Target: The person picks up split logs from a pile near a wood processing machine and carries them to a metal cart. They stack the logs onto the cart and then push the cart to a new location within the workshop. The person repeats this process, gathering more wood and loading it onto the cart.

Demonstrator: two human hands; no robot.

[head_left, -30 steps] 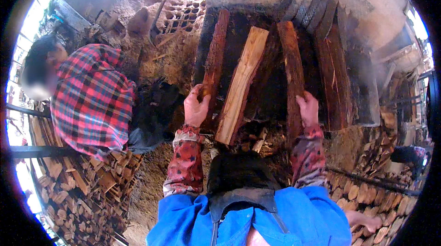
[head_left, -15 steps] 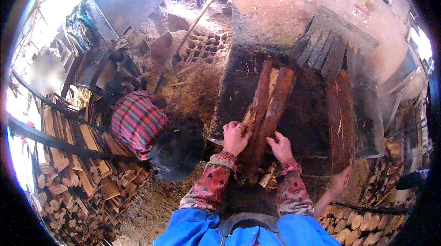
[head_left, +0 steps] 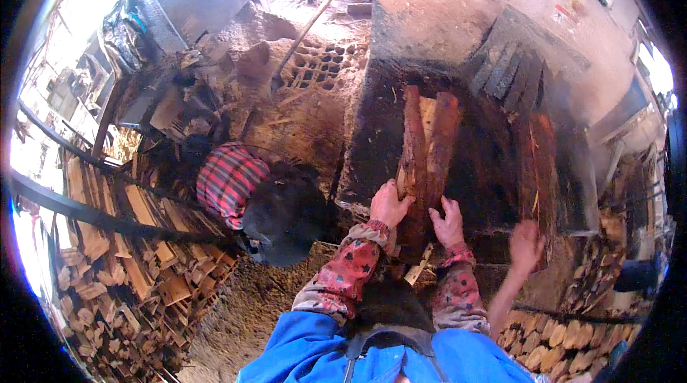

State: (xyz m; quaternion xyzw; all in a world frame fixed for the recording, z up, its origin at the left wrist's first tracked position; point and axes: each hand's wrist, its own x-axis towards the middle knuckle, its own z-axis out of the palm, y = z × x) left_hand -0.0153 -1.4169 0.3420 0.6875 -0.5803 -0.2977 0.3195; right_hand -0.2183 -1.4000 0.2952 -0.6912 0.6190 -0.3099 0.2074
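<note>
A bundle of long split logs with reddish-brown bark and one pale face lies lengthwise on a dark, soot-black bench. My left hand grips the bundle's left side near its close end, fingers bent against the bark. On the opposite side, my right hand presses with its thumb and fingers, so the wood sits between both hands. Between my forearms, a pale wood chip shows below the bundle. Further right, another person's blurred hand is beside a second reddish log.
At left, a person in a plaid shirt bends low beside stacked split firewood. More cut wood is stacked at lower right. A long pole leans beside a brick grid. Grey slats lie against the pale wall.
My hands have shifted slightly right, and the right hand now lies closer against the wood. The bundle stands straighter in view. The other person's hand has moved up along the second log.
</note>
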